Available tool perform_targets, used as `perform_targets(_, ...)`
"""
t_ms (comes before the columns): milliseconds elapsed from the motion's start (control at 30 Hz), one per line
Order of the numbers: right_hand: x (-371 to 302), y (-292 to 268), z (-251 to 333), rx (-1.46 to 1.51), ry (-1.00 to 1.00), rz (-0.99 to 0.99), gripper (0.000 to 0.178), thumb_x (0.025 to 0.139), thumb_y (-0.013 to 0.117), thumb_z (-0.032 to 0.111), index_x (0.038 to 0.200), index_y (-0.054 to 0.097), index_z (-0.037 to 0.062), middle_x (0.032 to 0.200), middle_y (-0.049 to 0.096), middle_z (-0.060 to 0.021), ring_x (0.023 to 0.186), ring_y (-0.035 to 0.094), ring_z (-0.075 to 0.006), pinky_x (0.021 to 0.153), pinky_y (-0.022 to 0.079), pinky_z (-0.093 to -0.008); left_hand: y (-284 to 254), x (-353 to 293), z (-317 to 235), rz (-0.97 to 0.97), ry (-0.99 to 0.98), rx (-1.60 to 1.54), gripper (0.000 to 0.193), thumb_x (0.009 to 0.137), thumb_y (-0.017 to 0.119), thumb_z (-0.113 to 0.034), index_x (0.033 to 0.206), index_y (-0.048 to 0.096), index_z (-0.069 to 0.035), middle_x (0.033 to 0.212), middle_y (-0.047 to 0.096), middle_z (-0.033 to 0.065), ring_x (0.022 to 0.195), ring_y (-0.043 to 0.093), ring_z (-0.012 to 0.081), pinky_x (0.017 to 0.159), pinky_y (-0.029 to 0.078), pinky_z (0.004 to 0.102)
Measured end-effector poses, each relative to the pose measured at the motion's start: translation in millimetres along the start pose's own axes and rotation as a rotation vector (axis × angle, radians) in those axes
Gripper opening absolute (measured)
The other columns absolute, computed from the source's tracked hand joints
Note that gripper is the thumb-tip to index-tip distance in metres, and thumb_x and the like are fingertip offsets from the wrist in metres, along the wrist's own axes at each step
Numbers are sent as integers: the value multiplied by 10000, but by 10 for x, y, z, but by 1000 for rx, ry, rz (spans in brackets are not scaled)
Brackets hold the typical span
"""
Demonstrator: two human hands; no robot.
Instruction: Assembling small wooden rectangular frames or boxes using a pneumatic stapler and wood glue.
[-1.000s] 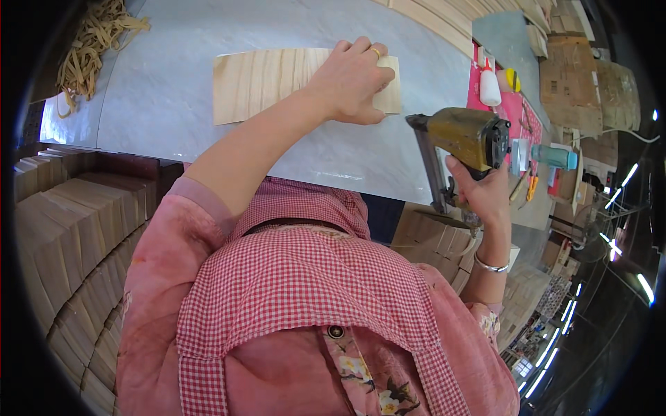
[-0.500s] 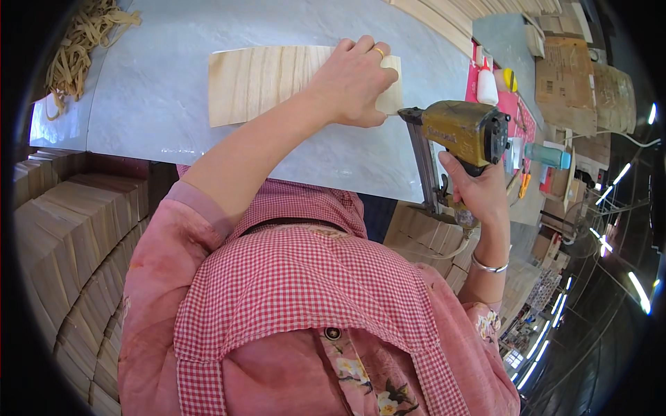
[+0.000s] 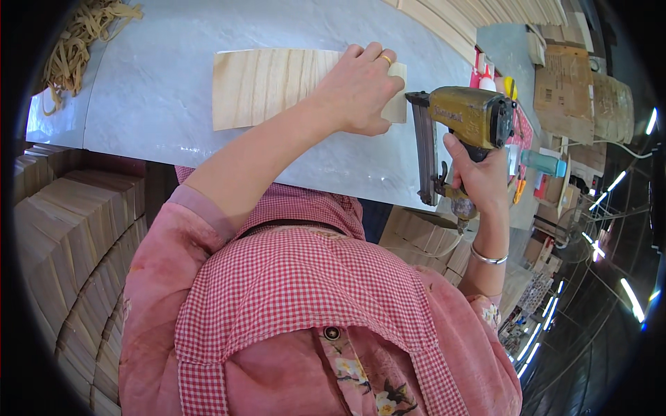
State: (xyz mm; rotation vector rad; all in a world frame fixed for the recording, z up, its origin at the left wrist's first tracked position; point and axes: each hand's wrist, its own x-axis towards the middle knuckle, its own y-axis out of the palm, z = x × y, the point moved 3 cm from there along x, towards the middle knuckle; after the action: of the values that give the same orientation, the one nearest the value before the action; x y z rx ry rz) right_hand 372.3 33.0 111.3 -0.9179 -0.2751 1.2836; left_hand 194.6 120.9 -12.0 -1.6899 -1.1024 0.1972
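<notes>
Nail gun (image 3: 461,107): pale lettering on its yellow-brown body, too worn and small to read surely.
Carton (image 3: 569,83): brown, small dark print at the right, not legible.
Table (image 3: 163,76): its surface shows left of and beyond the board (image 3: 277,83); the near edge passes under the left forearm; wood strips (image 3: 444,24) border the far right.
Board: flat on the table, under the left hand (image 3: 361,90), right end poking out past the knuckles.
Left fingers: partly spread, bent at the far edge, thumb at the near one, holding the board down.
Right hand (image 3: 482,173): closed around the gun's handle.
Gun's nose: just beside the board's right end; contact unclear.
</notes>
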Motion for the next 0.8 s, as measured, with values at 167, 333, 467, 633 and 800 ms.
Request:
perform_targets(167,23,32,12,27,11,-4,261,923,777,212,989,661,-11,562,549,-8,418,451,-91,391,395,-235,-5,-2,10,11,-7,-3,393,625,781,-312,963,773,-112,1183,617,151,1054,505,293,940,385,402)
perform_targets(333,23,23,43,36,23,11,257,926,773,216,987,662,-7,561,552,-5,418,452,-92,395,396,-232,-12,8,2,4,-4,-4,372,626,780,-299,948,775,-111,1182,618,155,1066,504,292,937,387,393)
perform_targets(467,95,-52,91,-29,118,62,258,903,781,173,1013,659,-26,650,590,-28,428,470,-91,390,403,-235,-37,11,9,58,-23,-42,406,628,798,-291,979,754,-91,1190,607,155,1066,500,297,962,392,406)
perform_targets(633,200,-109,177,5,11,65,266,903,782,181,1011,654,-26,642,590,-38,425,474,-95,389,397,-235,-5,-16,6,-49,-28,-47,506,621,829,-307,1035,693,-51,1317,563,172,1137,499,321,1013,398,434)
perform_targets(800,414,-61,294,-60,-6,53,274,908,779,207,985,656,-26,598,571,-32,411,468,-97,389,389,-233,0,1,-3,13,-66,-68,550,619,856,-331,1052,685,-38,1198,581,159,1117,503,323,1067,372,468)
